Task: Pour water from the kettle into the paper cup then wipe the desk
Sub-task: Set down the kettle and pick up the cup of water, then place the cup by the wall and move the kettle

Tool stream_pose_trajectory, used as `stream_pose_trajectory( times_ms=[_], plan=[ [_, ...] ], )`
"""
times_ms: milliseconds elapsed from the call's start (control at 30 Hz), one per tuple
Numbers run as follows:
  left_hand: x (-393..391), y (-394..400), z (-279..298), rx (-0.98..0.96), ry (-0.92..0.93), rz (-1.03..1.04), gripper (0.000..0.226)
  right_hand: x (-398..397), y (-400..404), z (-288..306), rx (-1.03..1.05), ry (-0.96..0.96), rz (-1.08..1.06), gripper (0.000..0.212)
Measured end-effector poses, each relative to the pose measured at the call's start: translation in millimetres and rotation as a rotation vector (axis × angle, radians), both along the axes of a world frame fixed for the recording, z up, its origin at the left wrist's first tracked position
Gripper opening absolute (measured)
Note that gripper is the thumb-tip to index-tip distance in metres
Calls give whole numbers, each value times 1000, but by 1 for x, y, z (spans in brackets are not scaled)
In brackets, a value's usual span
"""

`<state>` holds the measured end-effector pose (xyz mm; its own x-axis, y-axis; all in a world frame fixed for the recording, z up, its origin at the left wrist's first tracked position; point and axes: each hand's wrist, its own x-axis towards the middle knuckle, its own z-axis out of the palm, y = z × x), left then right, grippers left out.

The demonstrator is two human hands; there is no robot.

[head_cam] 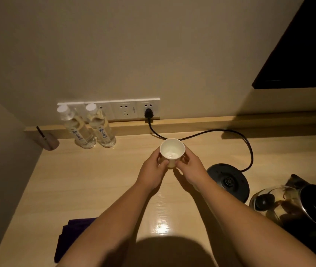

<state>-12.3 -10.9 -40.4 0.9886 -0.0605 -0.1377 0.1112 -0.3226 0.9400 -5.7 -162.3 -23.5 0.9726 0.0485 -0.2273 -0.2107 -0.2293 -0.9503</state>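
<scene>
A white paper cup (172,149) stands upright near the middle of the wooden desk (99,182), with a little water glinting at its bottom. My left hand (153,173) and my right hand (190,170) both wrap its lower part from either side. The glass kettle (296,205) with its dark lid rests on the desk at the right edge of the view, off its round black base (228,182). A dark purple cloth (70,236) lies at the front left, partly hidden by my left forearm.
Two water bottles (91,128) stand by the back wall under a white socket strip (126,110). A black cord (230,135) runs from the plug to the kettle base. A small pinkish holder (49,141) sits in the back left corner. A wall closes the left side.
</scene>
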Motion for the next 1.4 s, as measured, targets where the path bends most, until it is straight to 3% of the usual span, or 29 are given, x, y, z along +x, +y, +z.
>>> stream_pose_trajectory(
  times_ms=[533, 667, 867, 1100, 1267, 1400],
  plan=[
    [25, 3, -9, 69, -23, 39, 55, 35, 7, -17, -8, 28, 43, 60],
    [23, 3, -6, 135, -25, -29, 60, 32, 4, -15, -58, 21, 64, 66],
    [0, 8, -10, 513, 21, -171, 69, 16, -15, -1, -387, 70, 104, 79],
    [-79, -19, -31, 960, 32, -273, 74, -27, -44, 30, -840, -217, 318, 65],
    [-121, -32, -51, 1080, 50, -257, 80, -56, -73, 51, -1212, -485, 554, 58],
    [-124, -34, -52, 1101, -1, -225, 79, -80, -103, 77, -1350, -575, 608, 56]
  ],
)
